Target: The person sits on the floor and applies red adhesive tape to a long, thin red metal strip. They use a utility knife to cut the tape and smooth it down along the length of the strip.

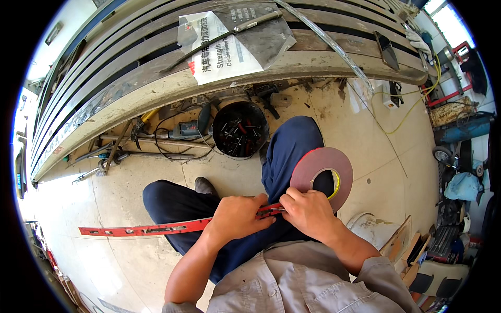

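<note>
A long narrow strip (152, 229) with a red face and dark slots or patches lies across my lap, its far end sticking out to the left. My left hand (240, 217) grips it, thumb and fingers pinched near the middle. At the strip's right end my right hand (309, 213) has its fingers closed; a small shiny bit shows at the fingertips, too hidden to name. A large roll of red-edged double-sided tape (340, 166) stands over my right knee. My right hand covers its lower left part, and whether the fingers also hold the roll is unclear.
Ahead is a slatted bench (117, 84) bearing a printed plastic bag (213, 58), a thin-bladed tool (256, 24) and a long metal strip (328, 39). Below sit a black bucket of tools (240, 131) and a power drill (184, 130). A white bucket (370, 229) stands right.
</note>
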`<state>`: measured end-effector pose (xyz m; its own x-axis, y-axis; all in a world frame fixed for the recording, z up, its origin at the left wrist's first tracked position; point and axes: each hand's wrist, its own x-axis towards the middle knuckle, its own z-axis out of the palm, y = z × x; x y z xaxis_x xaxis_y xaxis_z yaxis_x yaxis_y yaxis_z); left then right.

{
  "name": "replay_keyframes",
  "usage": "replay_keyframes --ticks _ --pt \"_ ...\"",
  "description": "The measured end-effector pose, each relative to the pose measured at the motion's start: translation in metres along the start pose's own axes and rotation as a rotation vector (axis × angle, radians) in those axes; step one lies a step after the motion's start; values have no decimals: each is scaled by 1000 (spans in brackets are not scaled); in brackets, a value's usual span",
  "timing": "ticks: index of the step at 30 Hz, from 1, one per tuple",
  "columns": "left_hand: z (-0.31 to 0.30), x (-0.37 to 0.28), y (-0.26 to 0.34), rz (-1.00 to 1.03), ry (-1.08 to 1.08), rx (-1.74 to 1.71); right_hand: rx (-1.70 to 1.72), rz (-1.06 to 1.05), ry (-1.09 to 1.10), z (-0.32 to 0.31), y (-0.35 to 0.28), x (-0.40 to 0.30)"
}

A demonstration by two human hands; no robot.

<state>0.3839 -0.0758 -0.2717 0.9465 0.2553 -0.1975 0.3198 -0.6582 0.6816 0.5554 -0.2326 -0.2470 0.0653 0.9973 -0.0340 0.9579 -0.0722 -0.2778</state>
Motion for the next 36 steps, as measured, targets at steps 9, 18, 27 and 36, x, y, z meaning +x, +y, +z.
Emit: replay_keyframes --ticks 9,18,27,36 --pt "17 7 11 -79 94 70 32 58 -3 4 -1 -5" --pt "13 -3 0 -15 33 -101 145 84 79 0 8 -18" --pt "21 -7 -8 55 -19 -148 142 18 -12 -15 18 -30" --pt "51 -9 3 -73 -32 -448 100 -20 24 -11 18 -31"
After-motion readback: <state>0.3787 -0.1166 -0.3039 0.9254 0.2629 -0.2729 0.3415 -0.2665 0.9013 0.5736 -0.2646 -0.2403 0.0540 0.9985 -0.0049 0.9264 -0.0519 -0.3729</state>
